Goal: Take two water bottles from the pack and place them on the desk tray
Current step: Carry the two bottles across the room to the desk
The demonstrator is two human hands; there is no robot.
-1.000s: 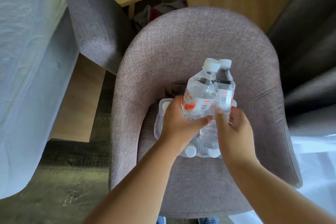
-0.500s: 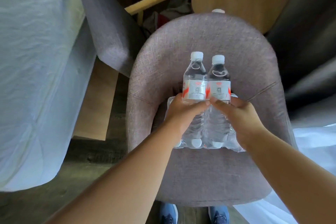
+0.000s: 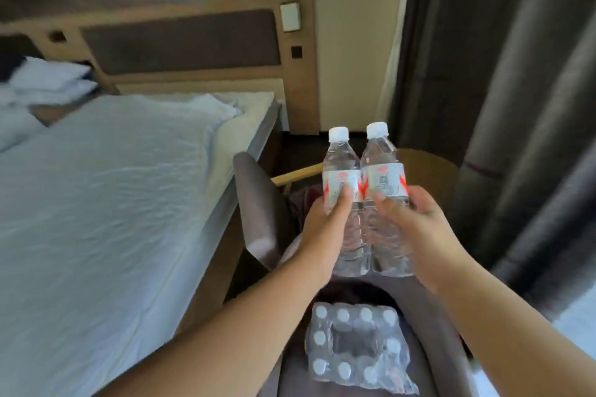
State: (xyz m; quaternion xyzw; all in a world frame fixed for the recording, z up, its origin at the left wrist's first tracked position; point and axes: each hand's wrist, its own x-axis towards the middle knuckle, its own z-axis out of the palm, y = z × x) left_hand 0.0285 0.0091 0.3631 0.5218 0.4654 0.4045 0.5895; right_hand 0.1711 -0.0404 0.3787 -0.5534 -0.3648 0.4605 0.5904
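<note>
My left hand (image 3: 324, 222) grips one clear water bottle (image 3: 342, 167) with a white cap and a white-and-red label. My right hand (image 3: 419, 226) grips a second, matching water bottle (image 3: 382, 171). Both bottles are upright, side by side and touching, held in the air above the chair. Below them the shrink-wrapped pack of bottles (image 3: 354, 348) lies on the grey fabric chair seat (image 3: 416, 293), with a torn gap in its middle. No desk tray is in view.
A bed (image 3: 113, 203) with white sheets fills the left, its corner close to a second grey chair back (image 3: 258, 213). A round wooden table (image 3: 429, 171) stands behind the bottles. Dark curtains (image 3: 516, 106) hang on the right. A headboard wall is at the back.
Both hands have lifted the two bottles clear of the pack and up. My head has tilted up, bringing the bed, headboard and curtains into view.
</note>
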